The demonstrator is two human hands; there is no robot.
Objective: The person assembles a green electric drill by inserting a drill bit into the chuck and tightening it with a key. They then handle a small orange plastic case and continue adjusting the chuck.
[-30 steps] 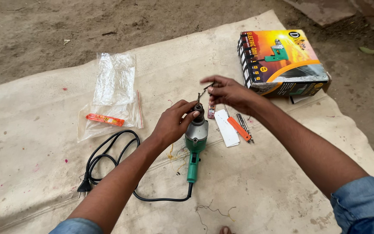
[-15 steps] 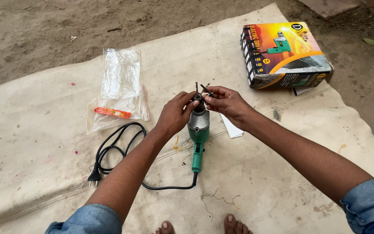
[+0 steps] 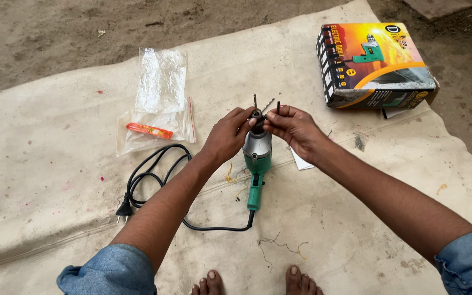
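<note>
Hands met over a green-and-silver electric drill (image 3: 257,158) that stood nose-up on a pale, stained ground sheet (image 3: 55,180). The left hand (image 3: 228,136) wrapped around the drill's silver front housing, fingertips curled at the chuck. The right hand (image 3: 293,128) closed its thumb and fingers in a narrow pinch on thin drill bits (image 3: 266,105) just above the chuck; how many it held was hard to make out, though three dark tips appeared to rise there. Both forearms reached in from rolled blue sleeves.

From the drill's handle, a black power cord (image 3: 154,169) ran along the sheet and looped to the left of the drill, ending in a two-pin plug (image 3: 123,209) well to the drill's lower left. Farther left and beyond the drill lay a clear plastic bag (image 3: 162,87) with an orange strip (image 3: 148,130) showing through its lower part. Beyond the drill to the right, a colourful cardboard box (image 3: 375,65) printed with a drill's picture sat at the sheet's edge. A scrap of white paper (image 3: 300,163) lay just right of the drill, partly hidden under the right wrist. Bare toes (image 3: 258,281) showed on the sheet below the drill, near a thin tangle of wire (image 3: 279,246).
</note>
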